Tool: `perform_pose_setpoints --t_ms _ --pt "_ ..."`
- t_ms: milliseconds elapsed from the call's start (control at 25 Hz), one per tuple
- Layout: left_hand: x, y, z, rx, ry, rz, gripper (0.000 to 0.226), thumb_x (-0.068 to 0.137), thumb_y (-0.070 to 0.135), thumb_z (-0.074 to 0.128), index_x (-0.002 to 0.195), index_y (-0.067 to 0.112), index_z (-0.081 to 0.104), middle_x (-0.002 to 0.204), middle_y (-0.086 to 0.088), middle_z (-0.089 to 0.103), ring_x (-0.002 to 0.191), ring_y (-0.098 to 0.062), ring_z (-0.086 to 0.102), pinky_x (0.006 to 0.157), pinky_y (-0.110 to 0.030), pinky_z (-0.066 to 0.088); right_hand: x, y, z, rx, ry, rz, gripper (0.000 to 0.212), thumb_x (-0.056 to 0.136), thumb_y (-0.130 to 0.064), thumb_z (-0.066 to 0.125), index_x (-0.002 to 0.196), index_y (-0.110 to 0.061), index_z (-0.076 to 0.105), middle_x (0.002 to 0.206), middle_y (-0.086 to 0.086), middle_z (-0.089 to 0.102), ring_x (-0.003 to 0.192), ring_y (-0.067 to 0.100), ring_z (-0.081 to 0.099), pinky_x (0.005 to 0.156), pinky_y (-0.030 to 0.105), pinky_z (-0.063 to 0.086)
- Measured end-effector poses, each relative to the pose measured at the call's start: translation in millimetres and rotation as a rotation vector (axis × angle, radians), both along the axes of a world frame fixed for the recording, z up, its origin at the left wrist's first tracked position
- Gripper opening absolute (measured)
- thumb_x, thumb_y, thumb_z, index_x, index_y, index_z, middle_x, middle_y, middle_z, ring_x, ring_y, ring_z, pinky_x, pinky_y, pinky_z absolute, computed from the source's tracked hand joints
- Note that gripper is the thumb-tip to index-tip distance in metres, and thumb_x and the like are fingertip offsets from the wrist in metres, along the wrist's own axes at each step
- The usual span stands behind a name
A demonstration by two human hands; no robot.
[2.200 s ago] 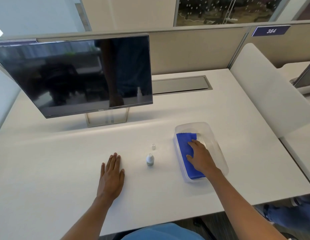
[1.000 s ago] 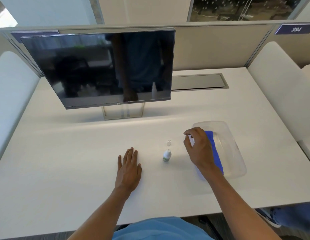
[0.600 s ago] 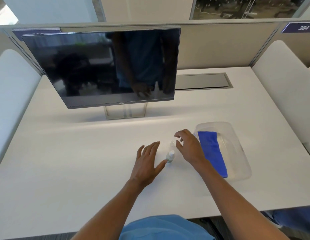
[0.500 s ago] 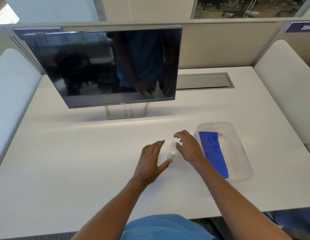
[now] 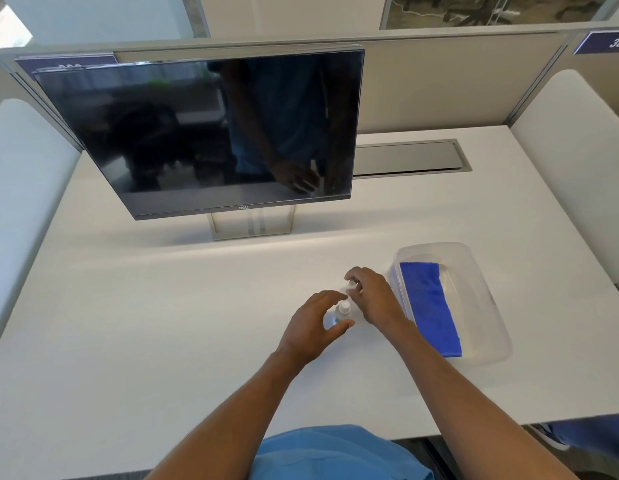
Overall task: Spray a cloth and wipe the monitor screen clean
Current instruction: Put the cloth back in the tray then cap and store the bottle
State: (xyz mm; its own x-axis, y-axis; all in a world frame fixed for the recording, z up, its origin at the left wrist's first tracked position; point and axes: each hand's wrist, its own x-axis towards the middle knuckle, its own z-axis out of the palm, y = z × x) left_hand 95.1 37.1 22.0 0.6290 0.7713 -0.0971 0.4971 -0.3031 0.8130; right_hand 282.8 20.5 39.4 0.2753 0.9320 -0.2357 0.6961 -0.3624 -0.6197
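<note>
A small white spray bottle [image 5: 343, 310] stands upright on the white desk [image 5: 162, 323], in front of the dark, switched-off monitor [image 5: 211, 133]. My left hand [image 5: 313, 327] curls around the bottle, thumb at its base and fingers behind it. Just right of the bottle, my right hand [image 5: 373, 297] pinches the little clear cap [image 5: 352, 285] between its fingertips. A folded blue cloth [image 5: 427, 306] lies in the left half of a clear plastic tray [image 5: 481, 306], to the right of my right hand.
The monitor's stand [image 5: 250, 226] sits at the desk's middle back. A grey cable hatch [image 5: 408, 159] is set into the desk behind on the right. White padded panels flank the desk on both sides, and a partition runs along the back.
My right hand left the cloth in the tray and moved left to the cap, which it now pinches. My left hand slid right from flat on the desk and closed around the bottle.
</note>
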Motion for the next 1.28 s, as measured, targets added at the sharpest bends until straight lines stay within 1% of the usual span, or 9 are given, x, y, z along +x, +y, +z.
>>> perform_pose_setpoints --t_ms 40,160,280,440,640,720,880,1040,1280 --pt "0.7 0.2 -1.1 -0.02 0.002 0.005 0.044 0.094 0.047 0.076 0.133 0.031 0.065 0.135 0.015 0.068 0.113 -0.004 0.059 0.104 -0.032 0.052 0.0 -4.2 6.6 0.072 0.037 -0.047 0.016 0.099 -0.007 0.067 0.115 -0.01 0.067 0.11 0.006 0.07 0.097 0.021 0.065 0.088 0.035 0.057" --pt "1.7 -1.6 -6.0 -0.08 -0.003 0.034 0.04 0.093 0.045 0.078 0.129 0.029 0.07 0.13 0.015 0.073 0.111 -0.006 0.064 0.104 -0.037 0.054 -2.2 -21.2 31.3 0.27 0.117 -0.159 0.013 0.097 -0.009 0.073 0.109 -0.011 0.07 0.101 0.0 0.072 0.093 0.016 0.069 0.08 0.016 0.055" --pt "3.2 -6.6 -9.4 -0.13 -0.04 0.083 0.036 0.09 0.047 0.079 0.124 0.034 0.073 0.124 0.022 0.074 0.111 -0.004 0.067 0.102 -0.037 0.056 -12.1 -41.3 55.9 0.377 0.146 -0.176 0.016 0.096 -0.011 0.076 0.112 -0.013 0.074 0.1 -0.005 0.073 0.091 0.006 0.07 0.08 0.01 0.054" --pt "4.8 -8.1 -11.0 -0.146 -0.046 0.093 0.033 0.09 0.047 0.078 0.12 0.035 0.075 0.117 0.021 0.077 0.106 -0.005 0.07 0.097 -0.036 0.057 -30.6 -60.8 69.0 0.332 0.137 -0.116 0.022 0.098 -0.014 0.074 0.119 -0.018 0.075 0.108 -0.012 0.071 0.096 0.001 0.067 0.085 0.003 0.05" --pt "4.3 -8.3 -4.9 -0.145 -0.07 0.091 0.038 0.087 0.056 0.071 0.119 0.036 0.075 0.116 0.025 0.077 0.106 0.003 0.07 0.095 -0.022 0.055 -41.2 -73.3 61.6 0.274 0.068 -0.127 0.027 0.098 -0.02 0.073 0.125 -0.017 0.073 0.119 -0.006 0.073 0.101 0.006 0.066 0.084 -0.005 0.043" --pt "4.5 -8.2 -3.4 -0.142 -0.062 0.08 0.037 0.088 0.054 0.071 0.12 0.037 0.075 0.117 0.025 0.077 0.108 0.004 0.071 0.097 -0.024 0.055 -42.8 -74.3 59.1 0.271 0.063 -0.12 0.027 0.098 -0.023 0.072 0.125 -0.016 0.073 0.121 -0.006 0.073 0.103 0.007 0.065 0.089 0.0 0.045" --pt "4.6 -7.6 -4.5 -0.14 -0.043 0.072 0.03 0.091 0.049 0.071 0.118 0.037 0.074 0.114 0.023 0.078 0.107 0.001 0.071 0.097 -0.029 0.056 -44.6 -73.2 53.3 0.258 0.018 -0.046 0.023 0.101 -0.02 0.069 0.123 -0.013 0.074 0.122 0.001 0.074 0.112 0.014 0.069 0.101 0.023 0.056" --pt "4.9 -6.4 -6.0 -0.116 -0.019 0.08 0.028 0.094 0.041 0.076 0.12 0.033 0.076 0.118 0.018 0.079 0.108 -0.001 0.072 0.099 -0.034 0.056 -49.6 -72.8 49.5 0.243 -0.016 -0.072 0.026 0.101 -0.02 0.07 0.124 -0.01 0.074 0.123 0.005 0.074 0.114 0.019 0.07 0.103 0.023 0.053" --pt "4.8 -6.6 -5.1 -0.113 -0.009 0.087 0.03 0.095 0.039 0.077 0.124 0.031 0.076 0.123 0.015 0.078 0.112 -0.003 0.072 0.102 -0.032 0.055 -52.6 -66.5 46.1 0.212 -0.048 -0.109 0.028 0.099 -0.022 0.072 0.124 -0.011 0.074 0.12 0.004 0.076 0.111 0.017 0.071 0.1 0.021 0.051"
